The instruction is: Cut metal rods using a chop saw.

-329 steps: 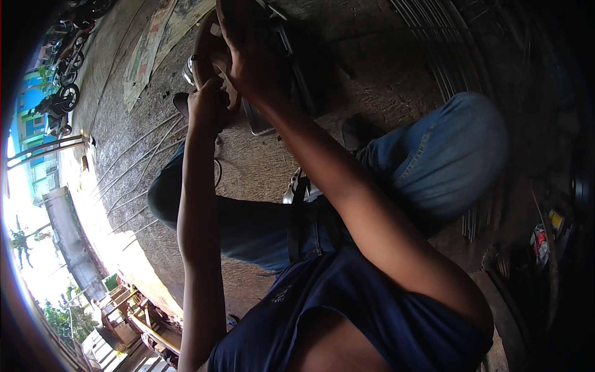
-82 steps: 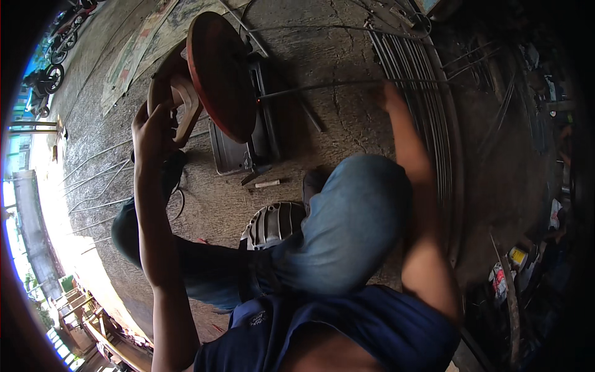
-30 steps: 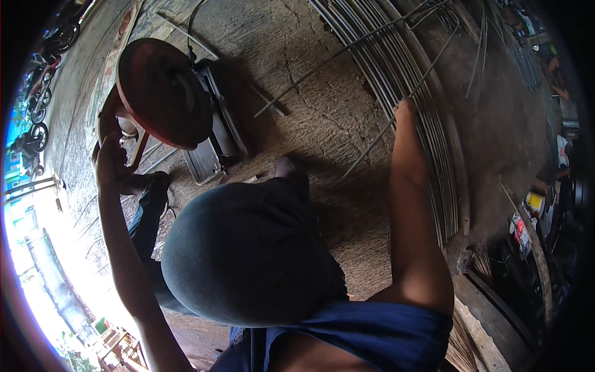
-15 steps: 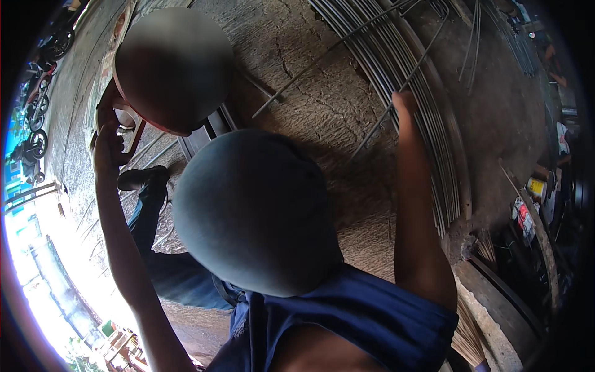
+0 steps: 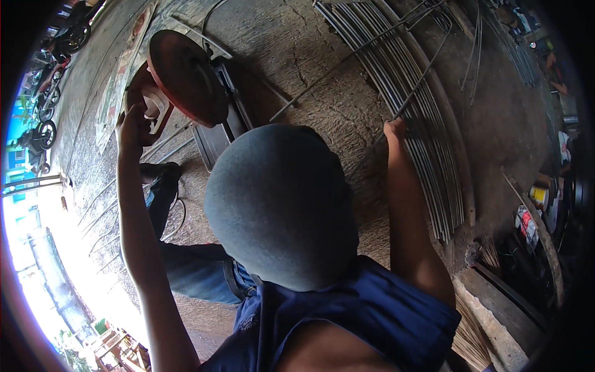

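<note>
On the left, my left hand [image 5: 137, 129] is wrapped round the loop handle of a cut-off saw [image 5: 160, 111]. The saw's round red-brown disc guard [image 5: 189, 77] stands tilted above its dark metal base [image 5: 214, 137]. At the right, my right hand [image 5: 395, 128] is closed round a thin steel rod [image 5: 424, 62]. That rod slants across a bundle of long rods [image 5: 396, 68], and its near part fades into shadow. A large rounded grey-blue shape [image 5: 282, 208], apparently my bent knee, hides the middle of the floor and part of the saw base.
Another rod [image 5: 328, 74] lies slanting over the bundle. Thin bars [image 5: 99, 217] lie near my outstretched left leg [image 5: 192, 273]. Motorbikes [image 5: 46, 136] stand far left. At the right are a yellow tin [image 5: 539, 197], a curved stick [image 5: 539, 239], a concrete block [image 5: 486, 310] and broom bristles [image 5: 471, 341].
The view has shifted a little. My right hand has come nearer to me along the rod bundle, while my left hand stays on the saw handle and appears farther right.
</note>
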`<control>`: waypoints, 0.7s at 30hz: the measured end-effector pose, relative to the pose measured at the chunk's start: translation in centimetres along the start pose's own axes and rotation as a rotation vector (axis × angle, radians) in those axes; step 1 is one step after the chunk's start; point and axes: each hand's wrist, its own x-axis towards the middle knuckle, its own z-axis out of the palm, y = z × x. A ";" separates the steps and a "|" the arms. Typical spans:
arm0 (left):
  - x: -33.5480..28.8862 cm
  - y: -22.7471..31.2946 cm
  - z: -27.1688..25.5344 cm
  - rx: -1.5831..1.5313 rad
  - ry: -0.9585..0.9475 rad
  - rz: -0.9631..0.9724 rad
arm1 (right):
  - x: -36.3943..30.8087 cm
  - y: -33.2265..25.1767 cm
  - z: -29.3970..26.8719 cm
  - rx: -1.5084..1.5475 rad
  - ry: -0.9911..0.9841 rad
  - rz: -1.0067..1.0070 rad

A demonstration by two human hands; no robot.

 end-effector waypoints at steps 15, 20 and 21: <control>17.3 9.4 -5.1 0.124 -0.396 0.278 | 0.3 11.9 -6.1 -0.445 0.020 0.108; 21.7 11.9 -7.5 0.236 -0.392 -0.081 | -1.8 10.4 -8.9 -0.482 -0.069 0.165; 21.6 11.4 -7.9 0.114 -0.368 -0.098 | -2.0 10.2 -8.9 -0.491 -0.067 0.155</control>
